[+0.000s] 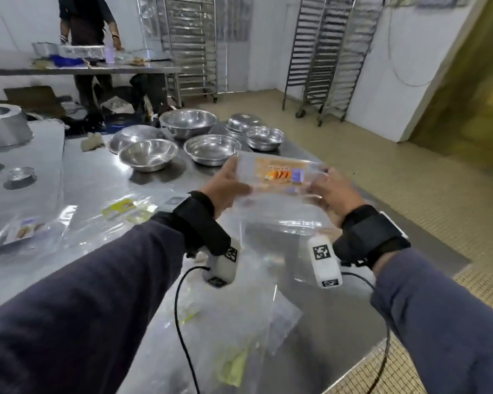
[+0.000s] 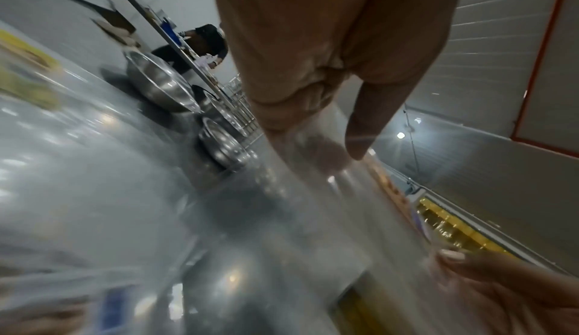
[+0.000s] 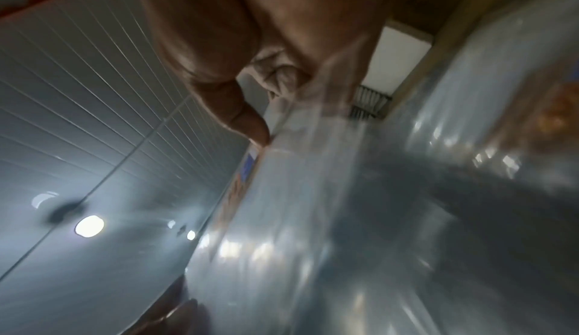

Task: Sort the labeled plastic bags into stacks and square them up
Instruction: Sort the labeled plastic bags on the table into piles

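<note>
A: While pinched at both ends above the counter (image 1: pixel 97 180), looks feather-light and limp: orange-labelled bags (image 1: pixel 279 173) of clear glossy film, probably slick against each other. Hard to tell how many.

B: Gripped how?

A: Left hand (image 1: pixel 225 186) curled round the left edge, thumb on top. Right hand (image 1: pixel 330 191) closed on the right edge likewise. Fingers (image 2: pixel 363 127) pressed onto the film in the left wrist view.

B: Best taken at the edges, then?

A: Probably, at opposite edges and pulled taut. Likely to sag or fan out from a middle hold. Worth tapping on the steel to square.

B: And around?

A: Brushed steel, round shiny bowls (image 1: pixel 211 149) beyond, yellow-labelled bags (image 1: pixel 128 210) lying flat to the left, more clear film under the wrists.
</note>
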### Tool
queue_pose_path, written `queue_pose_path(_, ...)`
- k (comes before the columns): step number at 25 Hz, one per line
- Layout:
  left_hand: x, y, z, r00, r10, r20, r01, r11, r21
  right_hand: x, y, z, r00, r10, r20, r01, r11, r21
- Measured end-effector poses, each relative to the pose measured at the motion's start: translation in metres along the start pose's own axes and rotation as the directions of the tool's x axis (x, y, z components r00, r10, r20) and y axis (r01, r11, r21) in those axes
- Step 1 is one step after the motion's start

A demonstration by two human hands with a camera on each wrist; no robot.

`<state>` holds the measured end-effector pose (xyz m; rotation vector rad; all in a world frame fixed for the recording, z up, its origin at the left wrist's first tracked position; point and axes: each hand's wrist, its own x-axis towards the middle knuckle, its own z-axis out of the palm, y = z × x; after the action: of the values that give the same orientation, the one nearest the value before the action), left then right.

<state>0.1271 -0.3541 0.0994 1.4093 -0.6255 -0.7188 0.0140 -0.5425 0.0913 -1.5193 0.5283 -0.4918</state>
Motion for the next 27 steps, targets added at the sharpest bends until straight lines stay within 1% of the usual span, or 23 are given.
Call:
queue_pose_path(1,0.021,-0.001,0.017,0.998,0.043,0.033,-0.042,0.998,-0.035,0.008,-0.002,-0.022,0.996,-0.064,-0.064,0.064,0.998,-0.007)
queue_pose_path(2,0.041,-0.006,0.033,0.996,0.06,0.06,-0.054,0.995,-0.085,0.016,0.003,-0.043,0.986,-0.11,-0.127,0.109,0.994,-0.018)
queue_pose_path(3,0.056,-0.014,0.05,0.996,0.046,0.073,-0.037,0.992,-0.123,0.021,0.013,-0.061,0.978,-0.113,-0.176,0.108,0.993,-0.038)
queue_pose_path(4,0.068,-0.031,0.066,0.998,-0.005,0.068,0.014,0.992,-0.125,0.023,0.031,-0.077,0.973,-0.078,-0.218,0.064,0.995,-0.075)
queue_pose_path(5,0.076,-0.052,0.081,0.995,-0.086,0.059,0.091,0.991,-0.102,0.021,0.052,-0.089,0.966,-0.007,-0.257,-0.026,0.992,-0.122)
queue_pose_path(6,0.082,-0.076,0.095,0.981,-0.189,0.039,0.191,0.98,-0.063,0.02,0.074,-0.099,0.955,0.077,-0.286,-0.132,0.976,-0.176)
queue_pose_path(7,0.084,-0.099,0.105,0.957,-0.29,0.023,0.29,0.957,0.009,0.017,0.094,-0.105,0.937,0.168,-0.307,-0.244,0.943,-0.227)
queue_pose_path(8,0.085,-0.118,0.111,0.93,-0.368,0.021,0.364,0.925,0.104,0.014,0.11,-0.107,0.918,0.236,-0.319,-0.327,0.905,-0.274)
queue_pose_path(9,0.086,-0.133,0.115,0.906,-0.423,0.031,0.409,0.891,0.195,0.012,0.12,-0.109,0.905,0.274,-0.325,-0.377,0.871,-0.315)
queue_pose_path(10,0.086,-0.14,0.118,0.887,-0.461,0.043,0.434,0.861,0.265,0.01,0.126,-0.11,0.902,0.284,-0.326,-0.393,0.853,-0.343)
queue_pose_path(11,0.085,-0.142,0.12,0.871,-0.489,0.05,0.454,0.839,0.299,0.008,0.127,-0.11,0.902,0.293,-0.318,-0.402,0.84,-0.365)
queue_pose_path(13,0.081,-0.14,0.123,0.872,-0.489,0.03,0.46,0.838,0.292,0.006,0.126,-0.109,0.906,0.312,-0.288,-0.413,0.801,-0.434)
queue_pose_path(14,0.078,-0.139,0.123,0.877,-0.479,0.039,0.455,0.852,0.258,0.006,0.125,-0.108,0.904,0.316,-0.289,-0.422,0.772,-0.476)
queue_pose_path(16,0.066,-0.128,0.121,0.903,-0.422,0.077,0.402,0.895,0.193,0.005,0.124,-0.107,0.902,0.306,-0.304,-0.429,0.71,-0.558)
queue_pose_path(17,0.056,-0.124,0.117,0.917,-0.392,0.068,0.376,0.91,0.174,0.004,0.123,-0.104,0.905,0.29,-0.311,-0.424,0.677,-0.601)
queue_pose_path(18,0.047,-0.12,0.11,0.927,-0.372,0.034,0.362,0.917,0.17,0.002,0.122,-0.099,0.915,0.257,-0.311,-0.402,0.649,-0.646)
queue_pose_path(19,0.038,-0.118,0.099,0.937,-0.35,-0.013,0.348,0.924,0.158,0.0,0.12,-0.09,0.933,0.212,-0.29,-0.357,0.635,-0.685)
queue_pose_path(20,0.028,-0.117,0.086,0.943,-0.328,-0.057,0.333,0.932,0.141,-0.003,0.119,-0.078,0.955,0.164,-0.248,-0.294,0.644,-0.706)
queue_pose_path(22,0.003,-0.119,0.051,0.945,-0.285,-0.16,0.301,0.949,0.092,-0.011,0.116,-0.046,0.989,0.101,-0.109,-0.148,0.675,-0.723)
queue_pose_path(23,-0.011,-0.119,0.034,0.937,-0.275,-0.215,0.295,0.953,0.069,-0.014,0.116,-0.027,0.994,0.101,-0.031,-0.092,0.681,-0.727)
queue_pose_path(25,-0.038,-0.122,-0.001,0.913,-0.278,-0.3,0.304,0.952,0.042,-0.016,0.118,0.009,0.985,0.141,0.101,-0.026,0.695,-0.719)
queue_pose_path(27,-0.063,-0.123,-0.034,0.879,-0.282,-0.384,0.321,0.946,0.042,-0.013,0.12,0.048,0.961,0.209,0.183,-0.018,0.702,-0.712)
